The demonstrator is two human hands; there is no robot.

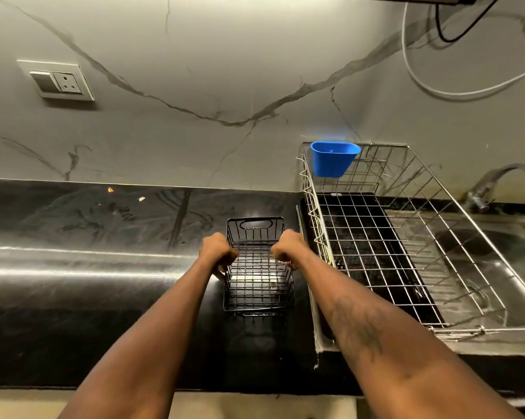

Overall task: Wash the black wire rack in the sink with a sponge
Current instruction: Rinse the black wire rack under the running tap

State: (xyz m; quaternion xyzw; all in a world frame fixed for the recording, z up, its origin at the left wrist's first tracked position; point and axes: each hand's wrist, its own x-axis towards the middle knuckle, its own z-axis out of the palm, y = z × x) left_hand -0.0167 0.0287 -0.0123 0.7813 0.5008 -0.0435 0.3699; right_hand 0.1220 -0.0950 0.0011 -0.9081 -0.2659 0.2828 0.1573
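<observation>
Both hands grip the black wire rack [258, 267], one on each long side: the left hand [217, 251] has its fingers curled over the top wire of the left edge, and the right hand [288, 247] has its fingers curled over the top wire of the right edge, roughly level with the left. The rack sits between the two hands, on or just above the dark countertop [103, 297]; whether it touches the surface cannot be told. Its oval handle cutout is at the far end, beyond the knuckles, and its near end reaches back toward the forearms. To the right of the right hand, just beside the rack, stands a large silver dish drainer [406, 237] with a black tray under its wire floor. A blue plastic cup [333, 158] hangs on the drainer's far left corner, beyond and to the right of the grip. Farther right, past the drainer, lies the steel sink [503, 258], with the tap [497, 182] arching over its far side. Up and to the left of the hands, a switch and socket plate [57, 81] is set in the marbled wall.
</observation>
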